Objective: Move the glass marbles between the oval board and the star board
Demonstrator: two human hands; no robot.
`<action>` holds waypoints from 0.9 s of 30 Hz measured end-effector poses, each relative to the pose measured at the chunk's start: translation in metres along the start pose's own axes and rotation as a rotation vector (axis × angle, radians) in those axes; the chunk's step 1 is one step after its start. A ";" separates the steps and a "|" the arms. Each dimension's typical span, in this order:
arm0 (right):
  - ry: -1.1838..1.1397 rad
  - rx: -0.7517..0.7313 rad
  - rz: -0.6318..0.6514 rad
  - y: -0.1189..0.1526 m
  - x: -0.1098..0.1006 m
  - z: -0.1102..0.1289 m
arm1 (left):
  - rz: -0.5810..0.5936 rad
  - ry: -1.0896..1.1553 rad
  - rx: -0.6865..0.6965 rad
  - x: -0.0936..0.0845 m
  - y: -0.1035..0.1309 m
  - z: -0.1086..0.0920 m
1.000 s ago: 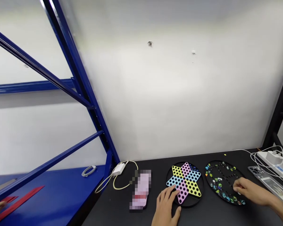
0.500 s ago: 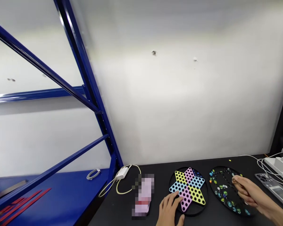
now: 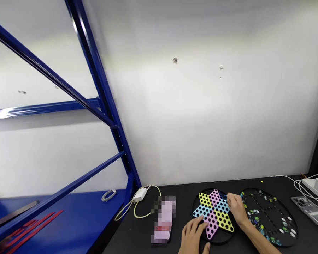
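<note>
l hand (image 3: 193,235) flat-ish, fingers spread, on near edge of star board (image 3: 213,213) – r hand (image 3: 236,208) curled at its r side, can't tell if gripping; marble tray (image 3: 270,217) just r of board.

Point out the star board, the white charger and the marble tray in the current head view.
Star board (image 3: 223,222): head view, on its yellow lower-right arm.
White charger (image 3: 140,194): head view, mid-body.
Marble tray (image 3: 296,231): head view, on its black right rim.
</note>
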State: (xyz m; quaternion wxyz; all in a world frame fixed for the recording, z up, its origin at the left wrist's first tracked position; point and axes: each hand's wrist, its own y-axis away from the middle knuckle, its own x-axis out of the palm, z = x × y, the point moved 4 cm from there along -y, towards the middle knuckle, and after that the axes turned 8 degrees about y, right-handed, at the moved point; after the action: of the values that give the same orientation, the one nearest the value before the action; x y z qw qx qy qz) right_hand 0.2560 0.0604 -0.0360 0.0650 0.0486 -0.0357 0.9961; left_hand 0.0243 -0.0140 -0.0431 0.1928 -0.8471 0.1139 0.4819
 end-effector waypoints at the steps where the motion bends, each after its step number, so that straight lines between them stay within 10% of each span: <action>1: 0.057 -0.035 -0.022 0.002 0.002 0.000 | 0.004 0.000 -0.004 0.000 0.000 0.000; 27: 1.107 -0.459 0.114 0.048 -0.006 -0.006 | 0.020 0.030 0.033 -0.008 0.001 -0.003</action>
State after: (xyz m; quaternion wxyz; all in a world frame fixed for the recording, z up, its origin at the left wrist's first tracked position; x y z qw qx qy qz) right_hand 0.2547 0.0124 -0.0454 0.0293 -0.4946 -0.2131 0.8421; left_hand 0.0225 -0.0161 -0.0347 0.2004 -0.8499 0.1332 0.4689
